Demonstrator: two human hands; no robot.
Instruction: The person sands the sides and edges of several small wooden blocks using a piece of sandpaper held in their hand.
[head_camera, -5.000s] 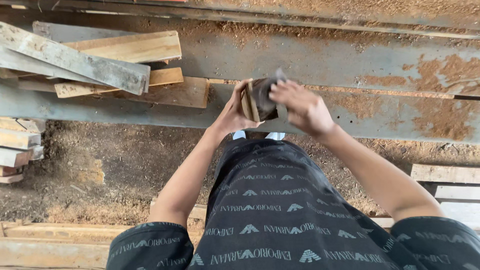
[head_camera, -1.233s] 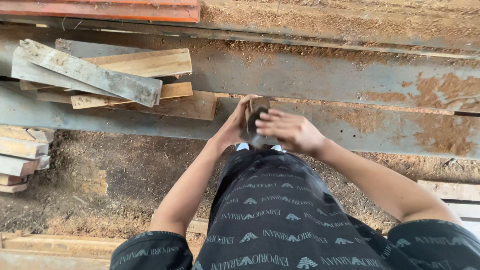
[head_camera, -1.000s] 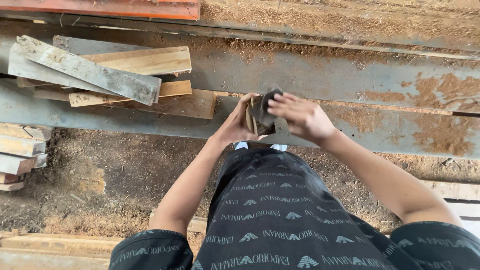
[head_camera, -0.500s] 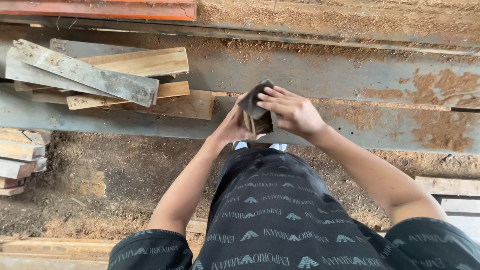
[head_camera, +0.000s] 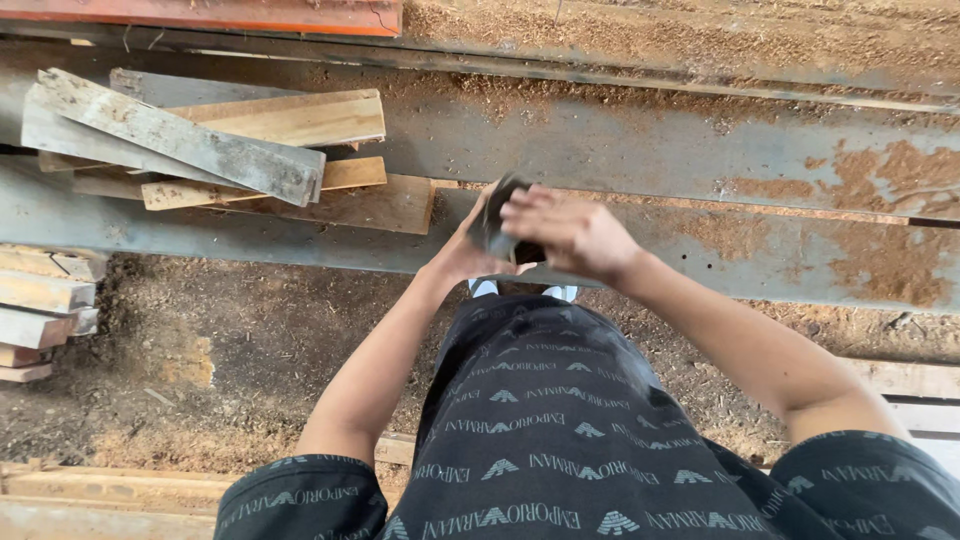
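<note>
Two hands are gripping one small dark block above the grey metal beam. Left hand is cupping it from beneath, fingers closed on it; right hand is clamping over the top, likely steadying it. Block's long axis is tilting up and away, toward the stacked wooden planks. Sawdust ground is lying below.

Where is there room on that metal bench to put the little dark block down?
Bare steel runs right of the hands, up to the rust patches. Left is crowded: the plank pile covers the metal bench. More planks are stacked below.
</note>
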